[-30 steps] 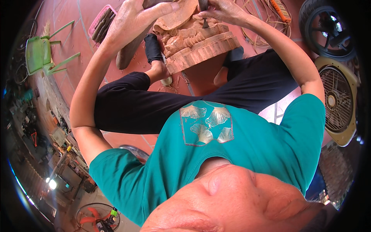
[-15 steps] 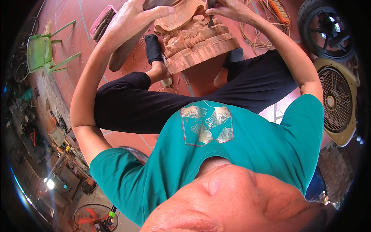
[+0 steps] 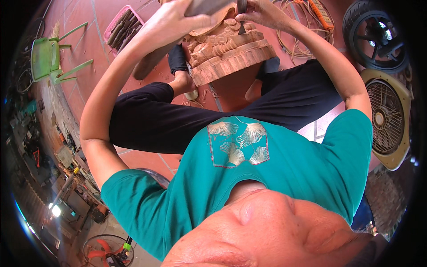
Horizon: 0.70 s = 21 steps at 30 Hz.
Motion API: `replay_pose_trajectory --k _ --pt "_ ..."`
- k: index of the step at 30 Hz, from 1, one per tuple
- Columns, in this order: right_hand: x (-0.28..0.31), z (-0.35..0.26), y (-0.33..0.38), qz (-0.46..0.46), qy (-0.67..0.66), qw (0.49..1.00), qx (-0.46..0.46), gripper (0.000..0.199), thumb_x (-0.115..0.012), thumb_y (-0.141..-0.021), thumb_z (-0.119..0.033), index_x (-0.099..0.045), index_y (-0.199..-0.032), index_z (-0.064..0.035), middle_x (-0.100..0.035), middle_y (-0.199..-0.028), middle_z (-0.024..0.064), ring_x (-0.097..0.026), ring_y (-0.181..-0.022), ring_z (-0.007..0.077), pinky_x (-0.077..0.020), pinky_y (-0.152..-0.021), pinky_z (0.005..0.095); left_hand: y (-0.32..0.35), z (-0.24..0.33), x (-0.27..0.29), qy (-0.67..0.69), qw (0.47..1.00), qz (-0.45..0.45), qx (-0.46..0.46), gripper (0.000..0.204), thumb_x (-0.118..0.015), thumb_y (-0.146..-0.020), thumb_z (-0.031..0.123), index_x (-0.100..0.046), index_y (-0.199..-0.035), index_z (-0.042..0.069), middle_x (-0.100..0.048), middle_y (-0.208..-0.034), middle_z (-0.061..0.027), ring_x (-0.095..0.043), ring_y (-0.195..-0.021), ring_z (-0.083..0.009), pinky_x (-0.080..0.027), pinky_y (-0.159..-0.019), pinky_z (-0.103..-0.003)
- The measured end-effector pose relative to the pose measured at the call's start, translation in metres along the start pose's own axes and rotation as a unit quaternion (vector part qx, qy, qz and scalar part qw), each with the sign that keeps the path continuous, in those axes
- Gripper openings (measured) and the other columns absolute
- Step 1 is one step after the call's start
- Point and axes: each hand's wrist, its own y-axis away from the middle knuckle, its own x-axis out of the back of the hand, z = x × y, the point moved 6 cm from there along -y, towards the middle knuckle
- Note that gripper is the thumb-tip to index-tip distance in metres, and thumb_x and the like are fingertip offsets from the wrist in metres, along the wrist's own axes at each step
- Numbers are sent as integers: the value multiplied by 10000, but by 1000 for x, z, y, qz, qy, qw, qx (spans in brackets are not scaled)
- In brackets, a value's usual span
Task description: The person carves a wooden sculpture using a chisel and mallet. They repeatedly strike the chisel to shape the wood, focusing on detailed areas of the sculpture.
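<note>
A carved reddish-brown wood figure [image 3: 235, 60] with a layered base stands on the floor between my feet. In my right hand [image 3: 264, 13] is a chisel [image 3: 241, 27], held upright with its dark blade against the carving. My left hand [image 3: 171, 24] is closed round a thick, club-like wooden mallet [image 3: 153, 60]. One end of the mallet slants down to the left, while the other reaches over the top of the carving close to the chisel. Whether mallet and chisel touch I cannot tell. The upper part of the carving is partly hidden by my left hand and the mallet.
A pink basket [image 3: 108, 33] with several dark chisels stands at the left, near a green chair [image 3: 46, 60]. On the right are an orange power strip [image 3: 322, 17] with coiled cord, a wheel [image 3: 376, 38] and a box fan [image 3: 384, 118]. Wood chips lie by my foot.
My left hand and the mallet have moved right, toward the chisel, uncovering more of the pink basket. The right hand and chisel stay almost in place.
</note>
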Motion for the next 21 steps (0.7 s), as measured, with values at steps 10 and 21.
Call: replay_pose_trajectory --k 10,21 --pt "-6 -8 0 -17 64 997 -42 258 -801 -885 -182 -729 -1006 35 -768 -858 110 -730 -796 184 -583 -713 356 13 14 18 144 981 79 -107 603 -709 -908 219 -520 -1412 -52 -677 -1252 -225 -636 -1195 -271 -473 -1050 -386" --pt "8 43 -4 14 9 999 50 232 -759 -906 -138 -693 -1063 20 -744 -870 77 -695 -804 134 -570 -771 330 -1 -24 2 9 999 19 -34 710 -723 -889 501 -599 -1306 -61 -659 -864 -112 -626 -760 -172 -522 -721 -334"
